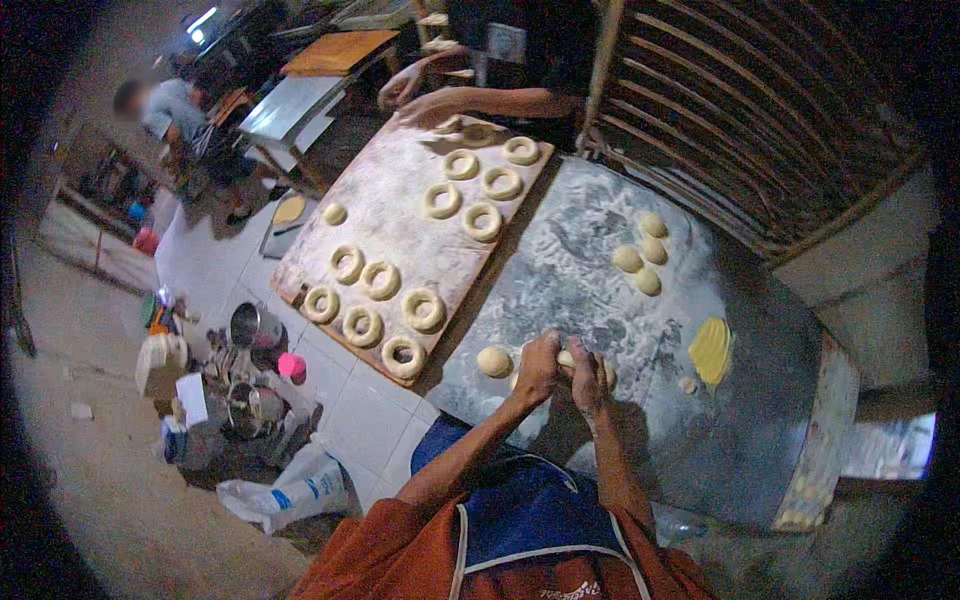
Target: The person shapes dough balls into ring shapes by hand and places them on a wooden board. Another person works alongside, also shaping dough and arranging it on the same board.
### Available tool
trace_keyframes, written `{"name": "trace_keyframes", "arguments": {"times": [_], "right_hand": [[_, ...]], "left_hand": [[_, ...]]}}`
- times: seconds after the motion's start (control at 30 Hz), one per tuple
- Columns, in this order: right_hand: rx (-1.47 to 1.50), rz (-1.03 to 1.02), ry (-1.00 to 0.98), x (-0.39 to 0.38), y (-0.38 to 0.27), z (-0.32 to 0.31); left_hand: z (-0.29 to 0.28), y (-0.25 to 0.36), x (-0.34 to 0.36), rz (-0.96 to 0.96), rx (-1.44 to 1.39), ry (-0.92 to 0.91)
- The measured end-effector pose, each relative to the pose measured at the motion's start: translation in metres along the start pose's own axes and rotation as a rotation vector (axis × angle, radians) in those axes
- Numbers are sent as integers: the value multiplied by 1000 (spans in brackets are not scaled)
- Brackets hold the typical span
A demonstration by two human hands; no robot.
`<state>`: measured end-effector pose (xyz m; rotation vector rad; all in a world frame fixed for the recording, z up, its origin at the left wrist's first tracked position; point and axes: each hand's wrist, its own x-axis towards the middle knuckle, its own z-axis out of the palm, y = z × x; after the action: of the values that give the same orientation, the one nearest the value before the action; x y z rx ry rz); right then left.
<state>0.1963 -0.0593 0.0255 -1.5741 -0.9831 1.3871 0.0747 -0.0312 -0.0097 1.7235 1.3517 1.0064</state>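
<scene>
The left hand (540,368) and right hand (587,382) stood close side by side, both grasping a piece of dough (566,361) with curled fingers; it lay under the fingers and showed in the gap between the 2 hands. The fingertips were mostly hidden, so how hard they pressed could not be told. The dough looked light and soft, likely to dent or stretch under a pinch, and the flour (575,225) on the table (745,440) probably made it less tacky; a broad, gentle hold near both ends seemed kinder than a tight squeeze at the middle. Just left of the fingers sat a ball (494,362); beyond them and to the right were 4 balls (653,225); well to their right lay a yellow slab (711,352). Beyond and left of the fingers, a board (385,215) bore pale rings (440,310)
</scene>
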Motion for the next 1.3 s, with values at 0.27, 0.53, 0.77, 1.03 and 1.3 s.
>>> {"name": "trace_keyframes", "arguments": {"times": [0.27,0.53,0.77,1.03,1.3], "right_hand": [[-76,-247,-12,15,2,74],[-713,-961,-51,32,-14,154],[-425,-323,-318,56,0,215],[-1038,-1084,-212,77,-2,287],[-409,-673,-613,89,-81,420]], "left_hand": [[-58,-38,-2,-201,-137,21],[-150,-55,7,-69,-182,239],[-214,-91,16,-313,-270,155],[-290,-129,17,-28,-306,404],[-386,-180,10,-149,-371,575]]}}
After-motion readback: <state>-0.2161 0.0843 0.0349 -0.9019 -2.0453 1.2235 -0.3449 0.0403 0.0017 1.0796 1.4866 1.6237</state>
